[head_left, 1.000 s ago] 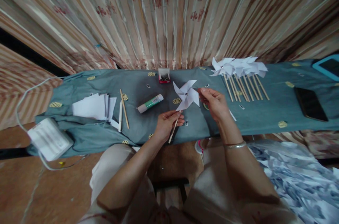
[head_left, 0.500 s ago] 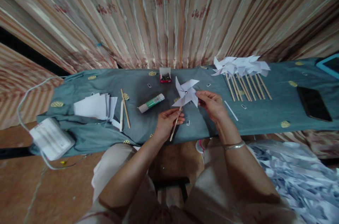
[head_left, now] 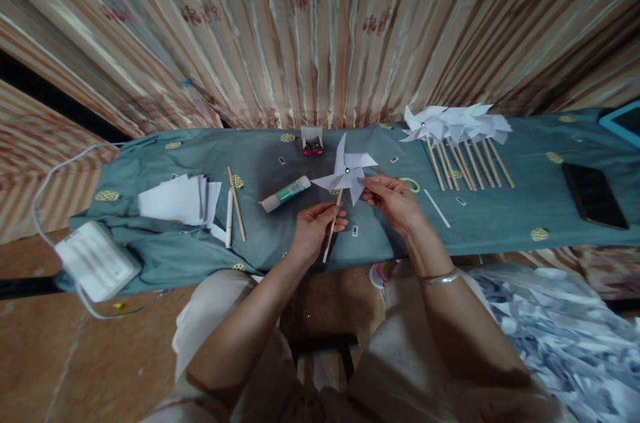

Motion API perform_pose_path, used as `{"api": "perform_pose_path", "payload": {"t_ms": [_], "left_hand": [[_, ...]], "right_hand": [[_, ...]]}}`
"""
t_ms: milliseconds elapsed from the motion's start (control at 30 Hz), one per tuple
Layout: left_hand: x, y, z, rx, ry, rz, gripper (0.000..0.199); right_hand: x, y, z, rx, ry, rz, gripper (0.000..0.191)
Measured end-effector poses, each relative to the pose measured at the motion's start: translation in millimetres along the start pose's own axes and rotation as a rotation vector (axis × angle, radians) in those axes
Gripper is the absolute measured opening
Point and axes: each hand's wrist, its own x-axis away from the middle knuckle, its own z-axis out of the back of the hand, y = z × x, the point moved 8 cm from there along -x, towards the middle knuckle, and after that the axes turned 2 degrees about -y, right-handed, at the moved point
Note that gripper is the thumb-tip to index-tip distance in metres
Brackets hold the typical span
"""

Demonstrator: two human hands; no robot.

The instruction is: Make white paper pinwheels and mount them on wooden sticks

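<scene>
A white paper pinwheel with a shiny pin at its centre is held over the middle of the cloth-covered table. My left hand is closed round its wooden stick, below the blades. At the lower right blade, my right hand has its thumb and fingers pinched together on the paper edge. Left of the pinwheel lies a green and white glue stick. Behind it stands a small open red box with small metal pins inside.
Several finished pinwheels lie in a row at the back right. A pale green ring, a white paper strip and a phone are on the right. Paper sheets, a loose stick, a white pen-like rod and a white box lie left.
The pinwheel's blades have turned on the stick. My right hand has shifted slightly left and down along the blades, uncovering the pale green ring. My left hand keeps its hold.
</scene>
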Motion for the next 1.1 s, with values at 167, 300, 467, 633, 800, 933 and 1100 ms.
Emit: {"api": "perform_pose_path", "payload": {"t_ms": [167, 300, 467, 633, 800, 933, 1100], "left_hand": [[0.2, 0.0, -0.9, -0.007, 0.004, 0.008, 0.015], [-1.2, -0.4, -0.7, -0.009, 0.007, 0.002, 0.015], [-1.3, -0.2, 0.0, -0.008, 0.01, -0.004, 0.015], [-0.9, 0.6, -0.1, 0.01, -0.001, -0.01, 0.014], [-1.0, 0.5, -2.3, 0.027, -0.015, -0.002, 0.015], [-0.3, 2.1, -2.2, 0.029, -0.011, -0.004, 0.017], [-0.2, 5.1, -1.6, 0.036, -0.016, -0.018, 0.021]], "right_hand": [[1.3, 2.7, -4.3, -0.014, -0.033, -0.02, 0.03], [2.4, 4.8, -6.7, -0.01, -0.04, -0.016, 0.029], [5.4, 4.8, -10.0, -0.019, -0.041, -0.017, 0.03], [8.7, 3.8, -14.6, -0.014, -0.061, -0.024, 0.032], [11.9, 3.7, -20.6, 0.012, -0.101, -0.027, 0.04], [13.3, 4.6, -23.9, 0.048, -0.129, -0.021, 0.043], [13.7, 5.0, -21.5, 0.09, -0.136, -0.031, 0.047]]}}
